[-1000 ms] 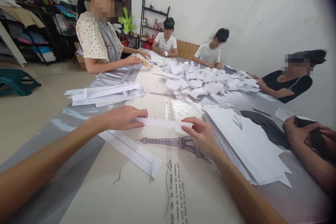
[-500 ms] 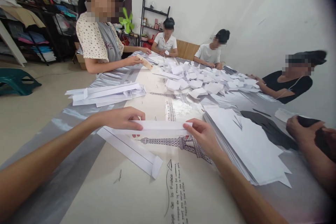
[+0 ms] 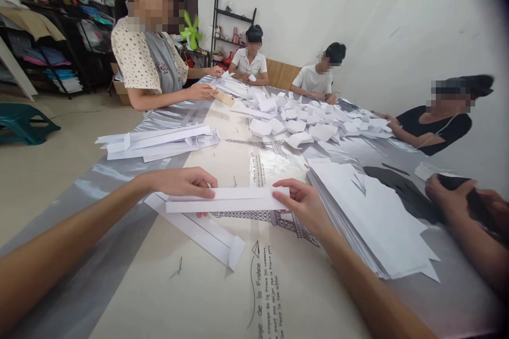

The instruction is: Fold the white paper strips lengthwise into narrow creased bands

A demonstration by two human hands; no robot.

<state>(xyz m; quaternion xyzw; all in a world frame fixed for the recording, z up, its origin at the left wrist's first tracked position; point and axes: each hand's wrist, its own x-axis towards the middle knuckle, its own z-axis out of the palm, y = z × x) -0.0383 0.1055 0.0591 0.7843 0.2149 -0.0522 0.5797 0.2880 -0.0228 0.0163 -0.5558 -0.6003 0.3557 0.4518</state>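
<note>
Between my two hands I hold a long folded strip of white paper level above the table. My left hand pinches its left part, thumb under and fingers on top. My right hand grips its right end with curled fingers. Under the strip, a second folded white strip lies slantwise on the cloth printed with Eiffel towers. A thick stack of flat white sheets lies just to the right of my right hand.
A pile of long folded strips lies at the left edge. Several small folded paper pieces are heaped at mid-table. Several other people sit around the table; one person's hands hold something dark at right. Shelves and a green stool stand left.
The strip in my hands has turned its broad face up and come nearer to me, and it shows wider than before. Both hands kept their hold on it.
</note>
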